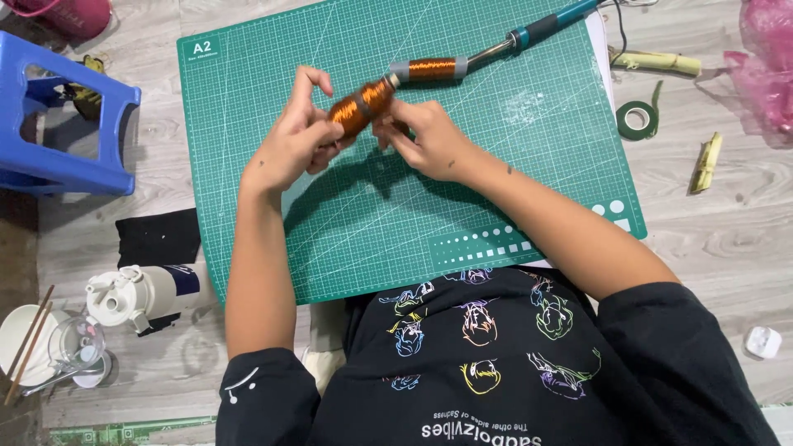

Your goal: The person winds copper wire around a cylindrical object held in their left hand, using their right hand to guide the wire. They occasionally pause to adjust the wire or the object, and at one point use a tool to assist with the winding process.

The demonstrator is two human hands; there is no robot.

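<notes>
Two bare hands are gripping a copper-wire-wound cylindrical spool (361, 106) above a green cutting mat (529, 165).

The left hand (289, 144) is curling around the spool's lower end, hiding it; the right hand (425, 140) is pinching it from the other side, fingertips partly obscured. The spool's long axis is tilting up-right, away from the left fingers, toward a second copper spool (431, 68) on a teal-handled rod (545, 29), cut off by the frame's top edge.

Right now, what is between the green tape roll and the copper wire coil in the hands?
In the head view, bare green cutting mat lies between the tape roll and the copper coil; a soldering-iron-like tool passes just above that stretch.
</notes>
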